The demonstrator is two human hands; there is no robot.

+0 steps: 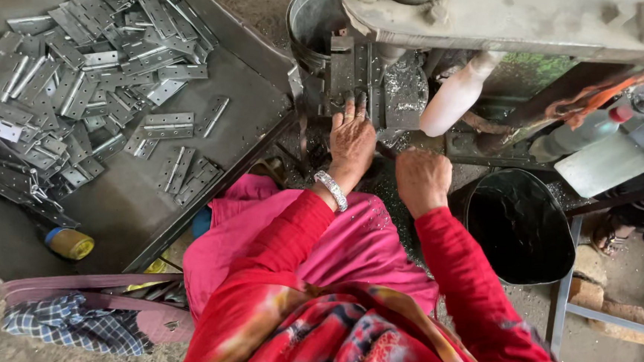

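A dark metal hinge (352,75) sits upright on the machine bed (405,97), under the grey machine head (510,21) at the top of the view. The left hand (352,138) lies flat with fingers stretched forward, the fingertips touching the lower edge of the hinge; a silver bracelet (332,190) circles its wrist. Just beside it, to the right, the right hand (422,181) is curled into a loose fist at the front edge of the machine bed; whether it grips anything cannot be told. Metal shavings (410,86) lie scattered on the bed around the hinge. A white handle (454,98) slants down just right of the hinge. A black bucket (520,227) stands near the right hand. Well apart, to the left, a dark metal tray (134,207) carries a big pile of silver hinges (68,76) toward its far left corner, with a few loose ones near its right edge. A yellow-capped bottle (70,243) lies at the tray's near edge.
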